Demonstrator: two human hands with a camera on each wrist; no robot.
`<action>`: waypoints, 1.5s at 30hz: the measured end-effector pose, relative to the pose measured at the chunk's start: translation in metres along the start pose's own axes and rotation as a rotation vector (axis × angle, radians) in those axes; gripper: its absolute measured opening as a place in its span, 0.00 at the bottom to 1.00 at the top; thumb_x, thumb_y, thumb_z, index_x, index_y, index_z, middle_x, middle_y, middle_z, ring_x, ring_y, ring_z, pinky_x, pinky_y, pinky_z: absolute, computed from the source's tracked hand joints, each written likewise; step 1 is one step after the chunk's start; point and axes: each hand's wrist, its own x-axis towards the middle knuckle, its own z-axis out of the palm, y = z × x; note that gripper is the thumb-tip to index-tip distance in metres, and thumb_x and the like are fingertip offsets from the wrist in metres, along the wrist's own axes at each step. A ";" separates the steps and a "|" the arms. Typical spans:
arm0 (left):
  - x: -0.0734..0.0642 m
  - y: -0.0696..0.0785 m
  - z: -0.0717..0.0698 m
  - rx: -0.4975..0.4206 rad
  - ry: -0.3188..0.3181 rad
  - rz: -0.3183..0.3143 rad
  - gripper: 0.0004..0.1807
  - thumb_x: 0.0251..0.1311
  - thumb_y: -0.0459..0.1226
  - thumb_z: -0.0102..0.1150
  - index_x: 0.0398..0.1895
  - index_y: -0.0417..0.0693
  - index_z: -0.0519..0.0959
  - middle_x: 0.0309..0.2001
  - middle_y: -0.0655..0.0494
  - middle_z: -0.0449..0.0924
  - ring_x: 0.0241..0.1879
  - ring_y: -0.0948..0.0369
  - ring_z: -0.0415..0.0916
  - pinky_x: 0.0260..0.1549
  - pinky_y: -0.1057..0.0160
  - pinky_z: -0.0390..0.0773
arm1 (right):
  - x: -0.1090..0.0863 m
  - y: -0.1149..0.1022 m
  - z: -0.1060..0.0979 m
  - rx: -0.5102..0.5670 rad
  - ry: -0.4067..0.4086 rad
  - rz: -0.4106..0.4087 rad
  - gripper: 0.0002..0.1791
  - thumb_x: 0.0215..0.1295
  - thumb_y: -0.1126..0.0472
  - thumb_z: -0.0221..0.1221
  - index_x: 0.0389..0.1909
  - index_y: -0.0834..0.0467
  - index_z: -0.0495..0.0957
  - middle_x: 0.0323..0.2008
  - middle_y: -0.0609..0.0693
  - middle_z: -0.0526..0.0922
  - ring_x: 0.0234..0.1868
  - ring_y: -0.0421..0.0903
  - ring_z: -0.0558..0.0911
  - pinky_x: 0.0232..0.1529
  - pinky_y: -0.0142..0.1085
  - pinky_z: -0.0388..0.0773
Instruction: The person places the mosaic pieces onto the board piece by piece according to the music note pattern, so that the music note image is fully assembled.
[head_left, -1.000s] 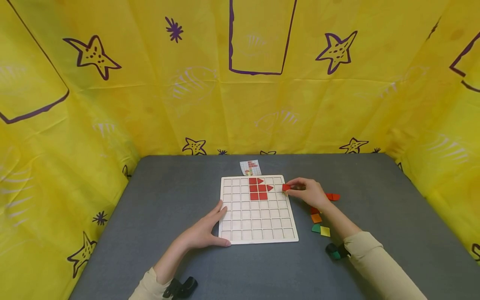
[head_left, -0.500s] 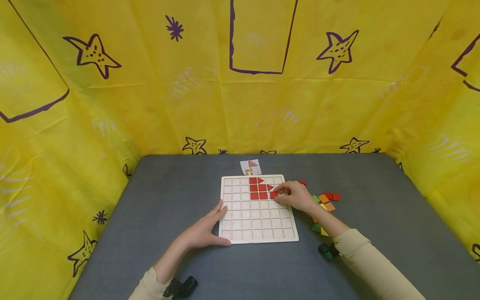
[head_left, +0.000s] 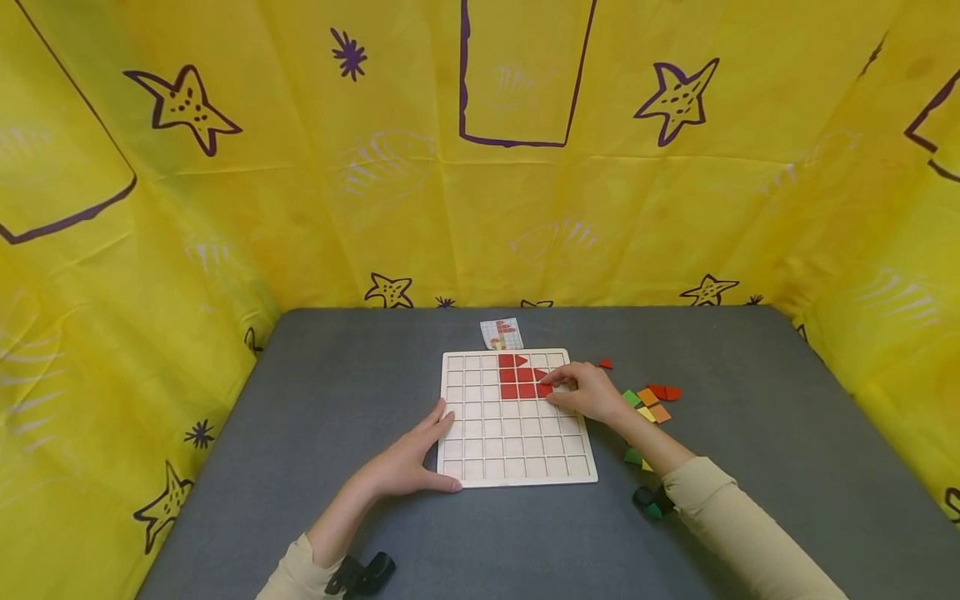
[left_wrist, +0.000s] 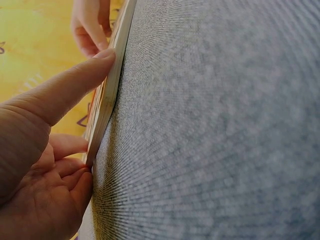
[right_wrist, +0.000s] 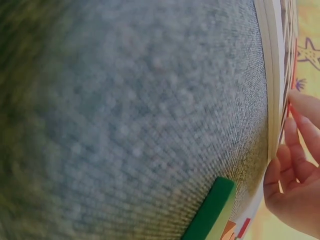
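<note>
A pale wooden grid board (head_left: 502, 442) lies on the table, red square and triangular tiles (head_left: 507, 375) set in its upper cells. My left hand (head_left: 408, 458) holds its near left corner, thumb on the front edge and fingers along the left side. In the left wrist view, the thumb (left_wrist: 75, 82) lies on the board's rim. My right hand (head_left: 588, 392) pinches a red square tile (head_left: 545, 390) at the right end of the third row; the fingertips partly cover it. From the right wrist view, the right hand (right_wrist: 295, 185) is at the board's edge.
Loose green, orange, yellow and red tiles (head_left: 647, 397) lie right of the board, some hidden by the right forearm. A lone red triangle (head_left: 606, 364) sits farther back. A small pattern card (head_left: 501, 334) lies behind the board. Yellow cloth (head_left: 480, 225) surrounds the grey table (head_left: 352, 358).
My right hand has carried the red square tile leftward from the board's right edge to beside the third-row red squares. In the last half second it shifted slightly left. The left hand stayed put.
</note>
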 end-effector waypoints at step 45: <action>-0.001 -0.001 -0.001 -0.009 -0.004 -0.006 0.57 0.44 0.52 0.73 0.74 0.44 0.51 0.76 0.46 0.36 0.74 0.48 0.42 0.66 0.44 0.54 | -0.010 0.073 -0.061 -0.037 0.148 0.247 0.20 0.59 0.53 0.64 0.50 0.59 0.80 0.44 0.59 0.82 0.40 0.51 0.77 0.39 0.36 0.70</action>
